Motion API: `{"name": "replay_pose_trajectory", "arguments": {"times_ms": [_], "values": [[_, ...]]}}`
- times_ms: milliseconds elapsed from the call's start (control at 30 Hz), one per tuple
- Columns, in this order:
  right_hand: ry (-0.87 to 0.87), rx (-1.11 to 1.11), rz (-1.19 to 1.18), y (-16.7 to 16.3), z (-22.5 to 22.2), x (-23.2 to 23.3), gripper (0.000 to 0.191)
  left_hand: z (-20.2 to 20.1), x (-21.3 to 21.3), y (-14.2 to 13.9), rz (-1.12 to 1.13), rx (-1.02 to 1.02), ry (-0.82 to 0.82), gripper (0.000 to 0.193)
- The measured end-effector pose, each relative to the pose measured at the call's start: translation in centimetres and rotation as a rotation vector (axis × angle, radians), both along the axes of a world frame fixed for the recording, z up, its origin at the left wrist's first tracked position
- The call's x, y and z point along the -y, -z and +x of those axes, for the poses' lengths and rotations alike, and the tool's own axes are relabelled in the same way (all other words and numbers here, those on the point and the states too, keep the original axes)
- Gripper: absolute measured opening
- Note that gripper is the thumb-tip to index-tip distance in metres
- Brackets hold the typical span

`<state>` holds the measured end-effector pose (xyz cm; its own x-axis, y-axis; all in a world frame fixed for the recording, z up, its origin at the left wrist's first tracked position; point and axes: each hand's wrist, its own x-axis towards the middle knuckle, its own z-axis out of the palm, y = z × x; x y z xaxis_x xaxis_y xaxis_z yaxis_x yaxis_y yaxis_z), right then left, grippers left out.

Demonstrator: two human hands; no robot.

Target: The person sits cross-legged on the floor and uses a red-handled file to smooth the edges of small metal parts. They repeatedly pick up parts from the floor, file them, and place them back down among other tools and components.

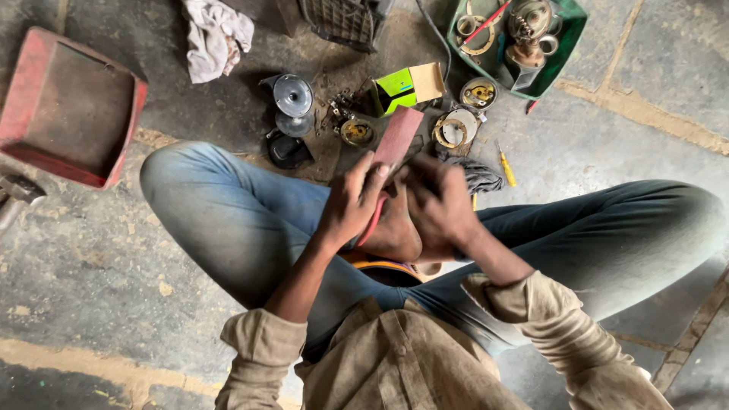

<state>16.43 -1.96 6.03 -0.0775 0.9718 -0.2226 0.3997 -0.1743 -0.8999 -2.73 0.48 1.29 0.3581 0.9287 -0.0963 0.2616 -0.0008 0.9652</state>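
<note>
I sit cross-legged on a stone floor in blue jeans. My left hand [353, 199] grips a long strip of reddish-brown sandpaper [396, 139]; the strip sticks up and away past my fingers. My right hand [439, 203] is curled close beside it, fingers closed around something small and dark that I cannot make out. Both hands meet above my bare foot [395, 231].
A red metal tray [45, 144] lies at left. Ahead lie a white rag [216, 36], a shiny metal disc part [293, 97], a green and brown box [410, 86], round brass parts [454, 129], a yellow screwdriver [506, 167] and a green bin of parts [566, 45].
</note>
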Motion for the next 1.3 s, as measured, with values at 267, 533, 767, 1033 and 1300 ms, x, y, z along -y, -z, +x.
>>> {"name": "replay_pose_trajectory", "arguments": {"times_ms": [267, 533, 767, 1033, 1300], "values": [[0.052, -0.048, -0.01, 0.6, 0.2, 0.5, 0.015, -0.2, 0.1, -2.3, 0.192, 0.0, -0.017, 0.044], [-0.067, 0.095, 0.111, -3.0, -0.3, 0.4, 0.024, -0.4, 0.3, -5.3, -0.069, 0.067, 0.028, 0.03], [-0.004, 0.04, 0.045, -3.6, -1.1, 0.8, 0.024, -0.3, -0.4, -6.7, 0.056, 0.011, 0.034, 0.032], [0.067, 0.027, 0.097, -4.2, -0.9, 0.5, 0.031, 0.0, -1.6, -7.8, 0.01, -0.022, 0.085, 0.033], [0.056, 0.074, 0.145, -3.8, -0.9, 1.0, 0.027, -0.1, -0.8, -6.5, -0.077, -0.019, 0.079, 0.038]]}}
